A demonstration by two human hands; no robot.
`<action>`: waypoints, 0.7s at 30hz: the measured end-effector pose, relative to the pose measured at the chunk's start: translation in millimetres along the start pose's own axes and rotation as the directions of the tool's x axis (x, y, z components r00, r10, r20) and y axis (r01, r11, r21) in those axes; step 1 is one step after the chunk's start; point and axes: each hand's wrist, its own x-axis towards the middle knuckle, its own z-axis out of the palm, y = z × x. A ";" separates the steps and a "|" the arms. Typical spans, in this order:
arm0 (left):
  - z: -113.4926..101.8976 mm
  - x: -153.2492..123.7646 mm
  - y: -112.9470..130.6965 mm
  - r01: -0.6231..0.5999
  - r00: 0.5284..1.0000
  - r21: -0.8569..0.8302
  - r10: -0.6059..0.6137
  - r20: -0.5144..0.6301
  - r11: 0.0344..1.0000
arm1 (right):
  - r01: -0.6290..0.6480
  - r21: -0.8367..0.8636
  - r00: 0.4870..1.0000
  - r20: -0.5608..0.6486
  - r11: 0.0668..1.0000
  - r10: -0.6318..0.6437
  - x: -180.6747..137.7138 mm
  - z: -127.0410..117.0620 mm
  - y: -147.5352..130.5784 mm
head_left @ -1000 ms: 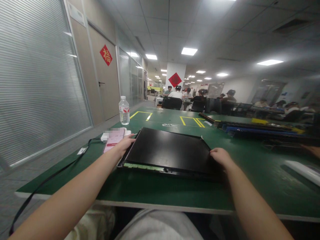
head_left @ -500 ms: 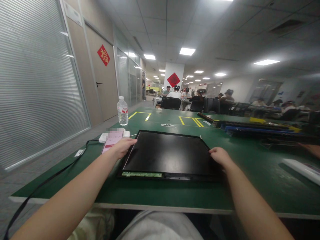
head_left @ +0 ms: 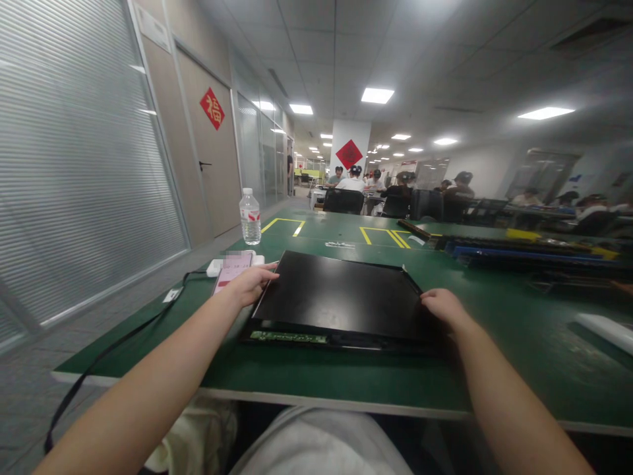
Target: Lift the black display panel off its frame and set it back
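Observation:
A black LCD screen panel rests over a shallow black frame on the green table. Its left side stands slightly raised, and a green circuit board shows along the frame's near edge. My left hand is closed on the panel's upper left edge, thumb side up. On the opposite side, my right hand pinches the frame's right rim; whether the panel's edge is also between those fingers I cannot tell.
Beyond my left hand lie a phone and a white device with a black strap. A water bottle stands behind. Dark and blue strips and a white bar are at right. People sit farther back.
The panel's left side has risen a little from the frame, with my left hand on it. The whole view has shifted slightly; my right hand stays at the right edge.

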 end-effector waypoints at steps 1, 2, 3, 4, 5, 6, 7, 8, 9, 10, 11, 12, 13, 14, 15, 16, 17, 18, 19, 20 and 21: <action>1.2 -1.6 0.6 -0.005 1.000 -0.001 0.005 -0.001 1.000 | -0.006 0.000 1.000 0.000 1.000 0.006 -0.4 -0.5 -0.4; 2.5 -3.2 1.1 -0.012 1.000 -0.005 0.012 -0.006 1.000 | -0.012 0.004 1.000 0.003 1.000 0.012 -0.9 -0.9 -0.7; 3.8 -4.8 1.7 -0.018 1.000 -0.012 0.018 -0.011 1.000 | -0.016 0.012 1.000 0.008 1.000 0.016 -1.3 -1.4 -1.0; 5.2 -6.6 2.2 -0.024 1.000 -0.019 0.024 -0.015 1.000 | -0.020 0.021 1.000 0.015 1.000 0.019 -1.5 -1.6 -1.0; 6.7 -8.5 2.7 -0.027 1.000 -0.025 0.027 -0.014 0.999 | -0.022 0.030 1.000 0.020 0.999 0.022 -1.5 -1.8 -0.8; 8.4 -10.4 3.2 -0.025 1.000 -0.028 0.025 -0.009 0.999 | -0.024 0.036 0.999 0.023 0.999 0.023 -1.3 -1.8 -0.4; 10.1 -12.2 3.6 -0.022 1.000 -0.028 0.022 -0.005 0.999 | -0.025 0.040 0.999 0.027 0.999 0.024 -1.1 -1.7 0.1; 11.6 -13.8 3.9 -0.022 1.000 -0.027 0.022 0.000 0.999 | -0.025 0.044 0.999 0.031 0.999 0.024 -0.7 -1.7 0.7; 13.0 -15.0 3.9 -0.024 1.000 -0.027 0.024 0.001 0.999 | -0.021 0.048 0.999 0.037 0.999 0.020 -0.3 -1.6 1.3; 14.0 -15.9 3.8 -0.031 1.000 -0.028 0.031 0.001 0.999 | -0.014 0.049 0.999 0.046 0.999 0.012 0.0 -1.6 1.8; 14.6 -16.4 3.6 -0.041 0.999 -0.032 0.042 0.002 0.999 | -0.008 0.048 0.999 0.053 0.999 0.005 0.2 -1.7 2.2; 14.9 -16.7 3.2 -0.055 0.998 -0.038 0.055 0.005 0.998 | -0.001 0.045 0.998 0.058 0.999 -0.002 0.4 -1.7 2.4; 14.9 -16.8 2.9 -0.068 0.998 -0.046 0.069 0.017 0.997 | 0.008 0.040 0.998 0.057 0.999 -0.010 0.6 -1.7 2.4; 14.7 -17.0 2.7 -0.078 0.996 -0.053 0.081 0.039 0.996 | 0.015 0.032 0.999 0.049 0.999 -0.017 0.8 -1.6 2.3; 14.5 -17.3 2.5 -0.088 0.994 -0.058 0.091 0.065 0.994 | 0.022 0.022 0.999 0.037 1.000 -0.023 1.0 -1.2 2.2; 14.3 -17.8 2.6 -0.097 0.990 -0.062 0.103 0.096 0.993 | 0.029 0.012 0.999 0.022 1.000 -0.029 1.4 -0.8 2.1; 14.4 -18.5 2.7 -0.108 0.985 -0.065 0.115 0.128 0.992 | 0.037 0.004 0.999 0.009 0.999 -0.037 1.9 -0.2 2.1; 14.8 -19.4 3.1 -0.122 0.979 -0.067 0.131 0.156 0.990 | 0.043 -0.001 0.999 0.001 0.999 -0.043 2.5 0.3 2.3; 15.3 -20.4 3.5 -0.137 0.973 -0.069 0.148 0.176 0.988 | 0.044 -0.003 0.999 -0.002 0.999 -0.044 3.2 0.8 2.4; 16.1 -21.3 3.9 -0.152 0.968 -0.072 0.164 0.188 0.986 | 0.043 -0.001 0.999 -0.001 0.999 -0.043 4.0 1.2 2.7; 16.9 -22.2 4.3 -0.165 0.965 -0.076 0.177 0.194 0.983 | 0.044 0.007 0.999 0.004 0.999 -0.044 4.8 1.4 2.9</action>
